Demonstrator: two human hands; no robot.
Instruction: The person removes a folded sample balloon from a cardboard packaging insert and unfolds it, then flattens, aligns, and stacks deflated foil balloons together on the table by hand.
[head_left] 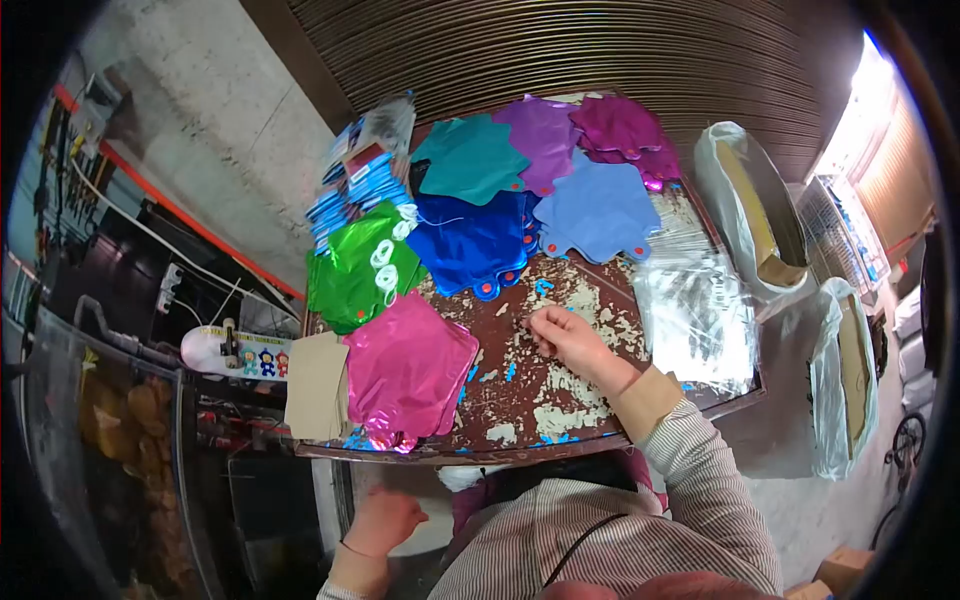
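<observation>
My right hand [565,337] is over the worn brown table [520,345], fingers curled together; whatever they may pinch is hidden. Just above it lies a small blue piece [543,287]. Off the table's front edge, my left hand [385,520] hangs low with its fingers loosely curled and nothing visible in it. A pink foil balloon [410,365] lies flat at the front left, with a green foil stack [360,265] behind it. Dark blue foil balloons [468,240] and light blue ones [598,210] lie beyond my right hand. Clear plastic sleeves [697,320] are to its right.
Teal [470,158], purple [540,135] and magenta foil [618,125] line the back. Blue-and-white packets [375,180] fill the back left corner; white string bundles [383,255] rest on the green foil. Cardboard [317,385] sits front left. Bag-lined boxes [745,215] stand right.
</observation>
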